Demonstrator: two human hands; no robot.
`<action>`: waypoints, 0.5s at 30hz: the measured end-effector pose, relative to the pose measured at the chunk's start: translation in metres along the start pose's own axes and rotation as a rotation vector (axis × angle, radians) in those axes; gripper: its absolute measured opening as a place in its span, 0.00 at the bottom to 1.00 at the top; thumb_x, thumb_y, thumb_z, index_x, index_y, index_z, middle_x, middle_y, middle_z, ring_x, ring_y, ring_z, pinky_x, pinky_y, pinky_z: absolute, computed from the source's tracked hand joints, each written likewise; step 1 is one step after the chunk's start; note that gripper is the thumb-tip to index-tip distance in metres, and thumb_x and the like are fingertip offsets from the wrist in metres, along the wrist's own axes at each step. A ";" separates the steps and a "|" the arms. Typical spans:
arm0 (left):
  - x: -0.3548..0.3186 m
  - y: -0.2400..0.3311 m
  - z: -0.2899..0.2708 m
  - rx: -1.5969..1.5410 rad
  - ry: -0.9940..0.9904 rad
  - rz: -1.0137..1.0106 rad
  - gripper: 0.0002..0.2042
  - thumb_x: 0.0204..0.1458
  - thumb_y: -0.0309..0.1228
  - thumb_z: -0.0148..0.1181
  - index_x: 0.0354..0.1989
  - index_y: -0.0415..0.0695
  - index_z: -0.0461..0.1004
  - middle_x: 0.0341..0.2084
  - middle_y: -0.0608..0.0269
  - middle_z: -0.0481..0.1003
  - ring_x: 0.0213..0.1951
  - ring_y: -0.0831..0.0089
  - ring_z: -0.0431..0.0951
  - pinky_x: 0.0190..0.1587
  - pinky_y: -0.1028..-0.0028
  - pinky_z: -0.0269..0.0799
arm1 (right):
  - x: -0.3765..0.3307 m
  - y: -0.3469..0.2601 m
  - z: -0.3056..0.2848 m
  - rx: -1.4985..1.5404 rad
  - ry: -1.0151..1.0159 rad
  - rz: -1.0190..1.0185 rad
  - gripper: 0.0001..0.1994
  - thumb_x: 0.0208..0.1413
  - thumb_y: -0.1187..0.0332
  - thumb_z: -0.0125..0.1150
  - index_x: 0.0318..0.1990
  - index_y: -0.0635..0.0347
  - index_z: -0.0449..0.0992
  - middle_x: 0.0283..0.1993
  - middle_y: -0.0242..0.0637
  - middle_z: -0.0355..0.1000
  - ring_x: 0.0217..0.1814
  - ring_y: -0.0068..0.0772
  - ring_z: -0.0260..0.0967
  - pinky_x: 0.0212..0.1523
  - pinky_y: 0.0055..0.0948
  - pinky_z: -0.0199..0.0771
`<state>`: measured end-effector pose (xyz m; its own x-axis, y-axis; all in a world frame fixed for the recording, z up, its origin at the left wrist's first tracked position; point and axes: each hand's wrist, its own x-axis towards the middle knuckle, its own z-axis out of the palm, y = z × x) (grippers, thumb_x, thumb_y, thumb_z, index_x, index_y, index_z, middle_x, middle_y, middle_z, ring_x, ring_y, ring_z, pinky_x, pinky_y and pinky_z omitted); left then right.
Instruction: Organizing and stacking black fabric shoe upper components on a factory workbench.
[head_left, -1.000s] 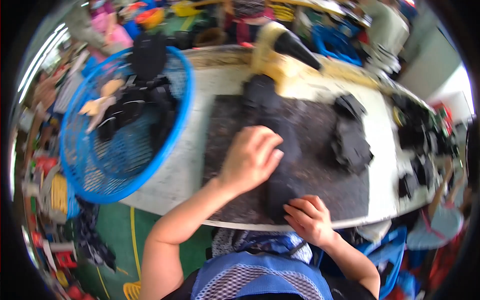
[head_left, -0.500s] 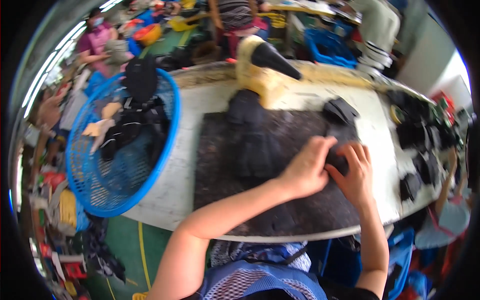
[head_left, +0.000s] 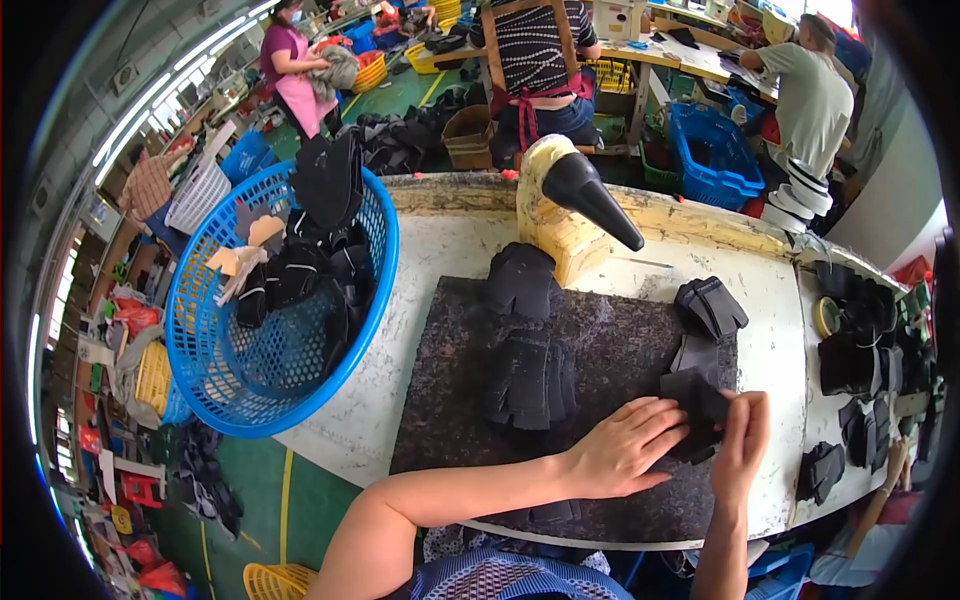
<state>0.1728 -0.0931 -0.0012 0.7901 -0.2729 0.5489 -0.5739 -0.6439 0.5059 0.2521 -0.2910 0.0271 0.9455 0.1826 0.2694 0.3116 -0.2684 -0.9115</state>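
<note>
A small black fabric piece (head_left: 697,405) is held between the two hands at the right end of the dark speckled work mat (head_left: 450,420). The left hand (head_left: 625,447) lies flat and spread, fingers apart, with its fingertips pressed on the near-left edge of the piece, so it is pinned down rather than clamped. The right hand (head_left: 742,440) stands on edge just to the right of it, thumb and fingers closed on the piece's right margin in a pinch. The piece thus lies directly between the two grips, touching both, with its long axis seemingly running away from the person, toward the far edge of the mat; the exact outline is partly hidden by the fingers. The right hand is the nearer to the piece's free far corner. Beyond the grip, further from the person, a second black piece (head_left: 694,352) and a folded black glove (head_left: 710,306) are seen in line. To the left of the left hand, a stack of black gloves (head_left: 530,375) rests on the mat, well apart from the held piece. Further left, a blue mesh basket (head_left: 215,375) holds more black items.
</note>
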 end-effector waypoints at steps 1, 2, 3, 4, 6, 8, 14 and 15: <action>-0.002 0.004 0.002 0.007 -0.046 -0.027 0.33 0.53 0.39 0.72 0.65 0.37 0.70 0.63 0.50 0.70 0.67 0.51 0.68 0.72 0.54 0.63 | 0.002 0.005 -0.006 0.207 0.098 0.090 0.09 0.77 0.69 0.47 0.44 0.64 0.72 0.38 0.32 0.71 0.36 0.21 0.65 0.41 0.26 0.71; -0.004 0.004 0.003 -0.002 -0.052 -0.053 0.34 0.58 0.44 0.70 0.67 0.37 0.68 0.64 0.48 0.70 0.67 0.50 0.69 0.72 0.55 0.63 | 0.002 0.003 -0.012 0.226 0.222 0.045 0.11 0.79 0.66 0.45 0.46 0.63 0.72 0.37 0.28 0.66 0.37 0.16 0.62 0.40 0.23 0.69; -0.005 0.007 -0.001 -0.008 -0.044 -0.065 0.34 0.58 0.44 0.70 0.67 0.37 0.68 0.64 0.48 0.70 0.67 0.50 0.69 0.72 0.55 0.63 | 0.001 -0.005 -0.023 -0.049 0.307 -0.070 0.10 0.79 0.68 0.44 0.47 0.64 0.72 0.41 0.33 0.70 0.41 0.20 0.65 0.42 0.26 0.71; -0.009 0.012 -0.007 -0.174 -0.008 -0.146 0.34 0.60 0.45 0.68 0.68 0.37 0.67 0.64 0.48 0.70 0.67 0.50 0.69 0.72 0.56 0.64 | -0.005 -0.016 -0.024 -0.157 0.307 -0.215 0.10 0.78 0.67 0.46 0.48 0.64 0.72 0.44 0.37 0.73 0.44 0.24 0.68 0.44 0.29 0.73; -0.013 0.028 -0.026 -0.664 -0.027 -0.406 0.35 0.67 0.48 0.63 0.72 0.35 0.61 0.65 0.49 0.70 0.67 0.58 0.71 0.69 0.61 0.67 | -0.025 -0.043 -0.008 -0.057 0.000 -0.467 0.08 0.71 0.68 0.57 0.45 0.66 0.74 0.52 0.49 0.78 0.52 0.41 0.76 0.53 0.38 0.77; -0.023 0.040 -0.054 -0.992 -0.081 -0.822 0.21 0.74 0.45 0.53 0.53 0.36 0.76 0.37 0.64 0.79 0.40 0.81 0.76 0.42 0.74 0.75 | -0.033 -0.062 0.007 -0.269 -0.483 -0.751 0.10 0.53 0.72 0.73 0.40 0.61 0.78 0.52 0.50 0.81 0.52 0.50 0.79 0.54 0.46 0.78; -0.126 0.090 -0.092 -0.922 -0.122 -0.923 0.18 0.76 0.38 0.47 0.57 0.36 0.76 0.39 0.59 0.84 0.40 0.75 0.84 0.46 0.71 0.80 | -0.097 -0.057 0.020 0.265 -0.721 0.132 0.20 0.56 0.64 0.79 0.50 0.67 0.80 0.45 0.38 0.81 0.40 0.26 0.79 0.40 0.28 0.80; -0.144 0.095 -0.090 -0.912 -0.278 -0.892 0.18 0.76 0.37 0.47 0.58 0.36 0.76 0.39 0.58 0.84 0.39 0.75 0.84 0.46 0.70 0.80 | -0.114 -0.045 0.020 0.290 -0.934 0.255 0.14 0.60 0.66 0.76 0.46 0.66 0.83 0.40 0.37 0.82 0.36 0.22 0.79 0.38 0.26 0.80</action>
<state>-0.0149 -0.0512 0.0276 0.9271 -0.2141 -0.3077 0.3161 0.0052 0.9487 0.1287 -0.2807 0.0312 0.4896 0.8527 -0.1822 -0.0424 -0.1855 -0.9817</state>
